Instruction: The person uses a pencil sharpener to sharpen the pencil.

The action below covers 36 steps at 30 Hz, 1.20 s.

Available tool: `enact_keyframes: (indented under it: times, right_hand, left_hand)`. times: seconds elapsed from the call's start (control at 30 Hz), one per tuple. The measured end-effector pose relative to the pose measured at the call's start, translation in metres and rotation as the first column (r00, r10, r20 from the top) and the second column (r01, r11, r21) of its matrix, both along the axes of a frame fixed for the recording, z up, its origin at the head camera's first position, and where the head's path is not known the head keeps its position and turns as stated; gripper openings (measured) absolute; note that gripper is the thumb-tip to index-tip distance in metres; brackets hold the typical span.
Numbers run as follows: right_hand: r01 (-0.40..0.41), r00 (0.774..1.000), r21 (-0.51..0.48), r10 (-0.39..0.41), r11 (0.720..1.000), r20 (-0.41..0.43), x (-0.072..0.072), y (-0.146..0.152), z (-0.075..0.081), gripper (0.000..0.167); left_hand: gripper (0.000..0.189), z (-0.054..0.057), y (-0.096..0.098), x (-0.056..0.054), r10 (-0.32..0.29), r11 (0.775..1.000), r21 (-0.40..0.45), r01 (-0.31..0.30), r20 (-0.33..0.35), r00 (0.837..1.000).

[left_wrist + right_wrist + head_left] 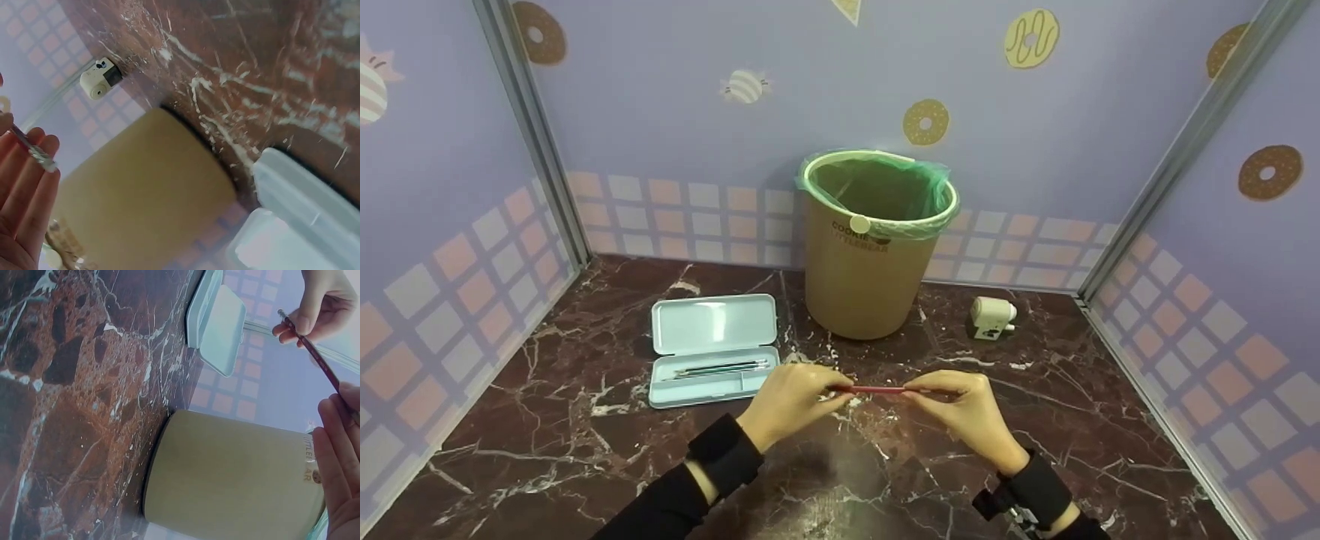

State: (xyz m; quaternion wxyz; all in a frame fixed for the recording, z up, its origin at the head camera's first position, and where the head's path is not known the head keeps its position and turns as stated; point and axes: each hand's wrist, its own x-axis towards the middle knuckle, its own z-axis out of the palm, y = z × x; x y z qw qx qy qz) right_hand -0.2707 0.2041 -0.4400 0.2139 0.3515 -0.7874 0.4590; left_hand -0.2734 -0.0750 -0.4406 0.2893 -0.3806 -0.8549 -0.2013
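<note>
A red pencil (877,390) is held level between both hands above the table. My left hand (795,401) pinches it near the end with a metal band and pale eraser, which shows in the left wrist view past the fingers (50,143). My right hand (956,409) pinches the other end between thumb and fingers; the tip is mostly hidden there. Left of the hands lies an open light-blue pencil case (712,311), with several pencils (720,369) in its lower half. To the right at the back stands a cream pencil sharpener (992,318) with a small crank.
Behind the hands stands a tall tan bin (862,285) lined with a green bag (934,187). Small pale crumbs lie on the dark marbled table (607,465) near the bin. Patterned panels (660,112) enclose the back and both sides.
</note>
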Motion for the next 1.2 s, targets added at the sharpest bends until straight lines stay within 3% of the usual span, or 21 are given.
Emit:
enact_keyframes:
  times: [0.13,0.3,0.6,0.9,1.03,1.2]
  right_hand:
    - [-0.024,0.997,-0.04,0.026,0.999,0.067,0.001,0.002,-0.001,0.02]
    - [-0.019,0.992,-0.059,0.026,0.998,0.12,0.001,0.004,-0.003,0.019]
    - [-0.036,0.987,-0.039,0.042,0.999,0.152,0.001,0.007,-0.008,0.013]
    - [-0.061,0.989,0.011,0.059,0.998,0.133,-0.003,0.013,-0.008,0.018]
    - [-0.024,0.993,0.025,0.021,0.999,0.119,-0.01,0.025,-0.008,0.018]
    - [0.119,0.983,0.061,-0.127,0.991,0.131,-0.029,0.055,-0.009,0.016]
  left_hand:
    - [0.015,-0.004,-0.006,0.0,-0.01,0.998,0.06,0.008,0.039,0.999]
    - [0.017,-0.005,-0.014,-0.001,-0.063,0.994,0.095,0.06,0.033,0.997]
    - [0.018,-0.002,-0.019,-0.003,-0.119,0.989,0.079,0.125,-0.081,0.99]
    - [0.019,-0.006,-0.023,-0.006,-0.132,0.987,0.077,0.141,-0.111,0.985]
    - [0.02,-0.009,-0.03,-0.005,-0.128,0.986,0.095,0.138,-0.099,0.987]
    - [0.021,-0.011,-0.039,-0.004,-0.116,0.985,0.119,0.125,-0.083,0.99]
